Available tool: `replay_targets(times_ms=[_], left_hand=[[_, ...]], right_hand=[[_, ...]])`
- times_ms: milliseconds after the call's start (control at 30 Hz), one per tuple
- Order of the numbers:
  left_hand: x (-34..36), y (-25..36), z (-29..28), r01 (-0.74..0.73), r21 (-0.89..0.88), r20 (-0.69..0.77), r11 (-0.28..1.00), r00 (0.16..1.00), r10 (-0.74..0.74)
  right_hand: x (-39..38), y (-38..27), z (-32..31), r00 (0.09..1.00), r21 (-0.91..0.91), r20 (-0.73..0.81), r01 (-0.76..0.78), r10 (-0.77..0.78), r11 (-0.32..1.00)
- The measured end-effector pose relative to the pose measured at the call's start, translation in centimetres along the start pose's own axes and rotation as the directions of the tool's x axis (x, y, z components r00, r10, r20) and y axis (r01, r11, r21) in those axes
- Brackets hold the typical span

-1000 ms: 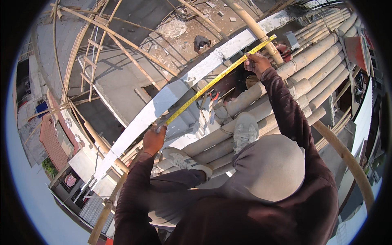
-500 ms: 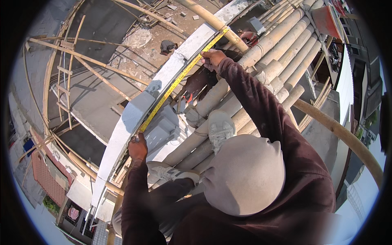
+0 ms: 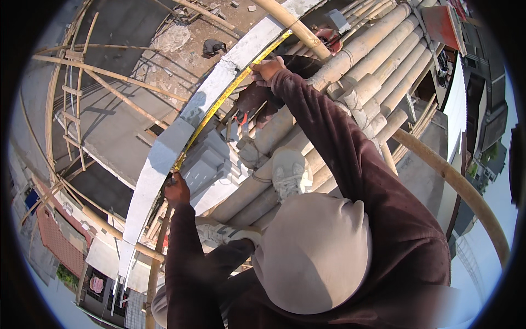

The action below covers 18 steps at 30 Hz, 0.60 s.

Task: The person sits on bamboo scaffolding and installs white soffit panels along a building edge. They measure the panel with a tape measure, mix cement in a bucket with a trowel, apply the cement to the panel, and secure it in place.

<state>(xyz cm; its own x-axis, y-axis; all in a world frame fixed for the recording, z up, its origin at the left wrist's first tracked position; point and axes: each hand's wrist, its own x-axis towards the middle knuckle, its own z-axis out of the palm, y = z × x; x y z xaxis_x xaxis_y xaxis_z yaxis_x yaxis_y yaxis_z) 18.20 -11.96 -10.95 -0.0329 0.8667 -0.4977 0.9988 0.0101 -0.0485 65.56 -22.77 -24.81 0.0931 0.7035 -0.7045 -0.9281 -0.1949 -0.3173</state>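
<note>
Bamboo scaffold (image 3: 356, 52) outdoors; left hand (image 3: 177, 191) and right hand (image 3: 267, 70) clamped on yellow tape (image 3: 223, 97) along white beam (image 3: 141, 211); likely measuring; next move needs tape taut.

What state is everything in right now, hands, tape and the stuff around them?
Tape measure: pulled out, stretched between the hands
Left hand: closed at the tape's lower end
Right hand: pinching the tape near its upper end
White ledge: bright, with darker patches
Bamboo poles: laid side by side
Shoes: worn
</note>
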Motion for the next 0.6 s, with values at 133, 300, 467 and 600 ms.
replay_targets(times_ms=[133, 300, 467, 600], left_hand=[[1.7, 2.3, 0.7, 0.038, -0.089, 0.025, 0.995, 0.999, -0.036], [0.2, -0.2, 0.9, 0.044, -0.149, 0.029, 0.988, 0.999, -0.040], [0.1, 2.8, -0.7, 0.132, -0.230, 0.020, 0.964, 0.991, -0.131], [0.2, 1.7, -0.7, 0.022, -0.144, -0.010, 0.989, 1.000, -0.024]], right_hand=[[1.8, 0.8, -7.1, 0.888, 0.425, 0.421, -0.014, -0.184, 0.905], [0.4, -1.1, 4.7, 0.899, -0.432, -0.434, -0.152, -0.057, 0.889], [-1.2, -2.7, 4.3, 0.921, -0.466, -0.371, -0.073, -0.119, 0.882], [-1.0, -2.2, 4.7, 0.908, -0.496, -0.391, -0.071, -0.150, 0.866]])
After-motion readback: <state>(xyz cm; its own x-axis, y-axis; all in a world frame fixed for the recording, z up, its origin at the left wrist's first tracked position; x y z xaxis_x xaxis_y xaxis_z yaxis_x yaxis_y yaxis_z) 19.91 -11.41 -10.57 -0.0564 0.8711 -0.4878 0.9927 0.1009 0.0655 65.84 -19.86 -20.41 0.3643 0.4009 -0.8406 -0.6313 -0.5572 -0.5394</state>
